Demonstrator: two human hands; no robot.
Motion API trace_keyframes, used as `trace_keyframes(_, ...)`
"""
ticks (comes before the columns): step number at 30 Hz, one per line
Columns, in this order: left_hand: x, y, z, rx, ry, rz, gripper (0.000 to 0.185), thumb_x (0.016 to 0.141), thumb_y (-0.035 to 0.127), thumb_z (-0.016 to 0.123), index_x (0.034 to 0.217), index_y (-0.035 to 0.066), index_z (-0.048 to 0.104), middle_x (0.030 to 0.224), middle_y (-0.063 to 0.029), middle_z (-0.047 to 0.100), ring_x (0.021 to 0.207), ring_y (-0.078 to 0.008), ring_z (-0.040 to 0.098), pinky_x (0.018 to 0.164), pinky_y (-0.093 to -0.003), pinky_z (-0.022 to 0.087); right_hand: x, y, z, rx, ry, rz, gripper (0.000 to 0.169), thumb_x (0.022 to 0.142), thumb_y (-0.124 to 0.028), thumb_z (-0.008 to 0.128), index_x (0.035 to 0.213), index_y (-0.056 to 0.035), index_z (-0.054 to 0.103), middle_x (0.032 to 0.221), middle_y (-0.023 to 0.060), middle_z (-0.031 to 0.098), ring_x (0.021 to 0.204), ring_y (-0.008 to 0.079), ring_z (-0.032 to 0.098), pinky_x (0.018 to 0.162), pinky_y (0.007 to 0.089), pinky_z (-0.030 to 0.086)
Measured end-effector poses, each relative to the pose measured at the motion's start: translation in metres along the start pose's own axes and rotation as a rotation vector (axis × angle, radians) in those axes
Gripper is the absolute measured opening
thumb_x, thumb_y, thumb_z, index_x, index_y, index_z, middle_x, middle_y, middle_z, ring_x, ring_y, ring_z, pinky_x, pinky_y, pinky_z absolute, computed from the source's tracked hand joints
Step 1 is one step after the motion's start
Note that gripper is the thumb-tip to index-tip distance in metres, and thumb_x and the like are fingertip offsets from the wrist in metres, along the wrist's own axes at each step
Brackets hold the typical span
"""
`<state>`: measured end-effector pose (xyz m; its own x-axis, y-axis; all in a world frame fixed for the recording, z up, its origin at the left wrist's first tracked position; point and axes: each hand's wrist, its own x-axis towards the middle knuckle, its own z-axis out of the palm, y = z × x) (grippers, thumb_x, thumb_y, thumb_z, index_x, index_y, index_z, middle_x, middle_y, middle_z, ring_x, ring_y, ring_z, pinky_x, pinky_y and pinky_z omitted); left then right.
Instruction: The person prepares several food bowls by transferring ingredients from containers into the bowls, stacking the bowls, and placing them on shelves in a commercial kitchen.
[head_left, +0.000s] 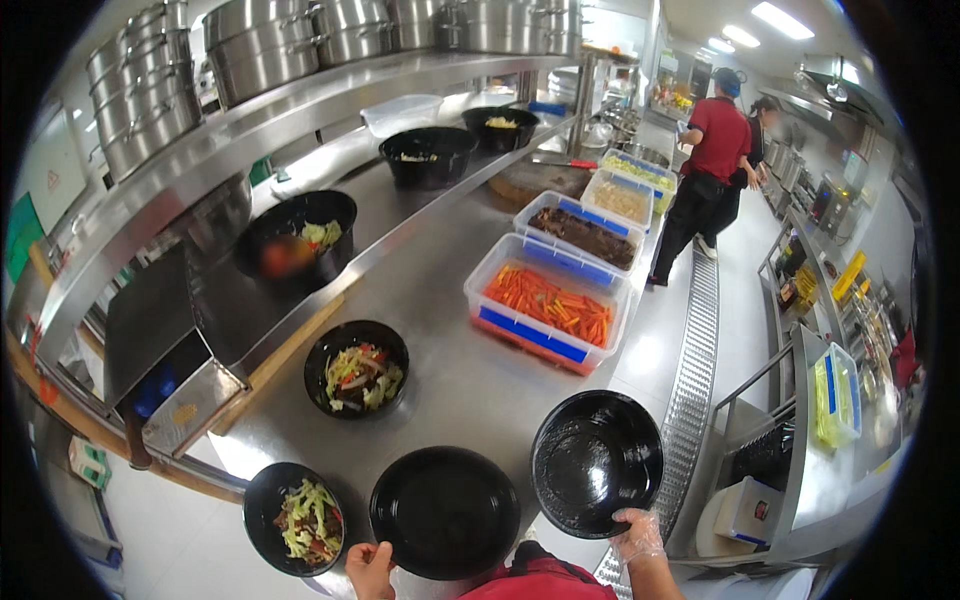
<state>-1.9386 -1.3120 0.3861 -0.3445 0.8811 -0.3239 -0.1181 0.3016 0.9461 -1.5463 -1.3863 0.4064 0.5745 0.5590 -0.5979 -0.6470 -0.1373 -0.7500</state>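
My left hand (369, 570), bare, has its thumb and fingers at the lower left rim of an empty black bowl (445, 512) near the counter's front edge. In my right hand (640, 534), which wears a clear plastic glove, a second black bowl (598, 457) hangs by its rim. Its inside looks wet and shiny, and it is tilted beyond the counter's right edge. Left of my left hand stands a bowl of mixed vegetables and dark pieces (309, 521). Farther up the counter sits another filled bowl (364, 375).
Clear tubs of carrot strips (551, 304), dark strips (581, 234) and other cut food (619, 196) line the counter's (442, 352) right side. Black bowls (300, 236) stand under a steel shelf (300, 94) bearing steamer pots. Two people (716, 150) stand in the aisle beside a floor grate (694, 352).
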Motion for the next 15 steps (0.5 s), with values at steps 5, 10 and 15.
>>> trace_keyframes(5,-0.006,0.013,0.002,-0.263,-0.027,-0.234,0.017,0.085,0.015,0.062,0.092,0.002,0.055,0.076,-0.005,0.056,0.061,-0.0122,0.052,0.053,-0.0243,0.047,-0.005,-0.005,0.001,0.18,0.032,0.035,0.032,0.059,0.009,0.051,0.09,0.0024,0.051,0.086,0.0144,0.057,0.079,0.0313,0.059,0.069,0.042,0.053)
trace_keyframes(10,0.005,-0.001,-0.014,-0.298,-0.146,-0.255,0.019,0.087,0.01,0.053,0.1,-0.003,0.054,0.081,-0.0106,0.058,0.066,-0.0177,0.055,0.058,-0.0283,0.048,0.004,0.002,-0.031,0.098,0.075,0.048,0.027,0.061,0.002,0.055,0.088,0.0005,0.05,0.079,0.0136,0.056,0.066,0.0298,0.058,0.056,0.041,0.052)
trace_keyframes(15,0.016,-0.022,-0.025,-0.202,-0.271,-0.102,0.025,0.088,0.009,0.043,0.104,-0.008,0.052,0.087,-0.0178,0.059,0.068,-0.025,0.055,0.063,-0.0331,0.049,-0.021,-0.027,-0.024,0.02,0.143,0.111,0.039,0.062,0.004,0.053,0.1,0.0018,0.052,0.084,0.0159,0.059,0.072,0.0344,0.062,0.056,0.0454,0.054)
